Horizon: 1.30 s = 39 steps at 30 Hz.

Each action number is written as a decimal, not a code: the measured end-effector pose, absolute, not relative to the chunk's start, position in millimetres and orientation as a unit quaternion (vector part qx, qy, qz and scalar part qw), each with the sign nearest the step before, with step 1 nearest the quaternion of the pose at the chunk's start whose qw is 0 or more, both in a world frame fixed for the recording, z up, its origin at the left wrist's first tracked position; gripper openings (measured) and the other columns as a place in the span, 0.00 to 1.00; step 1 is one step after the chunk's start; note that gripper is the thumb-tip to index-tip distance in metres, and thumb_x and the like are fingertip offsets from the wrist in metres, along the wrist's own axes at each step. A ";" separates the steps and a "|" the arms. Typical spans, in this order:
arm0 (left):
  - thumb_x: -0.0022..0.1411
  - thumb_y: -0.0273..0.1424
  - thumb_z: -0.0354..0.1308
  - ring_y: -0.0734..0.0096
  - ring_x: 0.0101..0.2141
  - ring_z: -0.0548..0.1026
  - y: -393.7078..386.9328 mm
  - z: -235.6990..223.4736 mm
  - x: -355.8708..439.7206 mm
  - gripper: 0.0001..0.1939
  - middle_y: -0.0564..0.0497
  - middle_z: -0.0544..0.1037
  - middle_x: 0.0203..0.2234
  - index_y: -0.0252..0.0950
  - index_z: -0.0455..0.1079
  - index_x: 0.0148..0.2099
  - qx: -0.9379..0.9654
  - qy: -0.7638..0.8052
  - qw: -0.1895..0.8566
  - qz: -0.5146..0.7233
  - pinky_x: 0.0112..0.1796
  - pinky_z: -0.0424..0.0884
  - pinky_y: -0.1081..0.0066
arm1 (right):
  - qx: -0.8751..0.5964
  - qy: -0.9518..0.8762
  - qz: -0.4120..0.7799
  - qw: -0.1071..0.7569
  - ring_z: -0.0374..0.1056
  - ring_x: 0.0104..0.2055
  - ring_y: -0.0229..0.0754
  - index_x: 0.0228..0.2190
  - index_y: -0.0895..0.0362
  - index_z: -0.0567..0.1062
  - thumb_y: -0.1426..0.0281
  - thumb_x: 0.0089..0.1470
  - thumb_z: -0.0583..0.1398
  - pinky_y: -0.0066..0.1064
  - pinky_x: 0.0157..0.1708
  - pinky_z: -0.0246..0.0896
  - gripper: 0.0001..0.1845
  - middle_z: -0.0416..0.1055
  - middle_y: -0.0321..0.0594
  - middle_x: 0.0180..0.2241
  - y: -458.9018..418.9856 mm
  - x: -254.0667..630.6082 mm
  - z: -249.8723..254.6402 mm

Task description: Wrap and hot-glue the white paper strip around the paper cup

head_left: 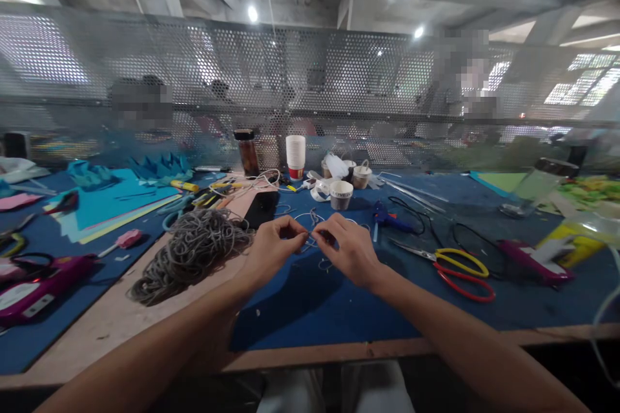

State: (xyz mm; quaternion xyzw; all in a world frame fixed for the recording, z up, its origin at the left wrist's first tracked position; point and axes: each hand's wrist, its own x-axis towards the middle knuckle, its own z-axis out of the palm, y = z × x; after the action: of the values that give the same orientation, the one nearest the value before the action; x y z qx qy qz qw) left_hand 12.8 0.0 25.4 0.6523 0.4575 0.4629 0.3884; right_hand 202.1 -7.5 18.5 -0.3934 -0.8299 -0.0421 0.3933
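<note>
My left hand [277,242] and my right hand [346,246] meet over the blue mat, fingertips pinched almost together. Between them runs a thin pale cord [310,236], very small in view, and both hands grip it. Just behind the fingers shows part of a thin white ring [317,214]; the hands hide the rest. A loose loop of cord [325,264] hangs below the right fingers. Left of my left hand lies a tangled heap of grey cord [196,251], with a black phone [261,209] behind it.
Scissors [438,257] with yellow and red handles lie right of my right hand. Behind them is a blue glue gun [387,216]. Paper cups [341,195] stand at the back. Purple power strips [51,281] sit at both sides. A perforated screen [310,90] closes off the back.
</note>
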 end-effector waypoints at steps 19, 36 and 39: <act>0.51 0.34 0.67 0.77 0.24 0.67 -1.5 29.9 12.4 0.09 0.55 0.72 0.24 0.35 0.73 0.28 0.528 0.430 0.571 0.459 0.29 0.67 0.74 | -0.399 -0.825 0.013 0.401 0.70 0.34 0.38 0.38 0.54 0.75 0.67 0.64 0.57 0.27 0.34 0.60 0.07 0.73 0.38 0.35 -5.8 199.9 12.3; 0.53 0.31 0.64 0.72 0.24 0.70 -1.9 27.8 14.6 0.06 0.54 0.74 0.21 0.34 0.73 0.29 0.645 0.468 0.393 0.460 0.27 0.65 0.73 | -0.373 -0.854 -0.116 0.345 0.68 0.35 0.41 0.39 0.54 0.76 0.66 0.67 0.54 0.32 0.36 0.57 0.11 0.74 0.40 0.34 -11.7 200.7 17.3; 0.54 0.30 0.63 0.74 0.23 0.69 -2.1 27.5 14.1 0.05 0.55 0.73 0.20 0.34 0.72 0.29 0.660 0.462 0.396 0.441 0.26 0.63 0.74 | -0.388 -0.839 -0.063 0.375 0.69 0.34 0.39 0.38 0.54 0.75 0.65 0.66 0.55 0.31 0.35 0.58 0.10 0.74 0.40 0.35 -8.9 201.2 17.0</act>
State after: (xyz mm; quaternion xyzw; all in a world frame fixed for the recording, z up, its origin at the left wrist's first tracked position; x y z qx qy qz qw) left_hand 14.1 -2.1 27.5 0.6604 0.4619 0.4406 0.3956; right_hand 201.2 -8.9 17.0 -0.3882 -0.8393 -0.0632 0.3753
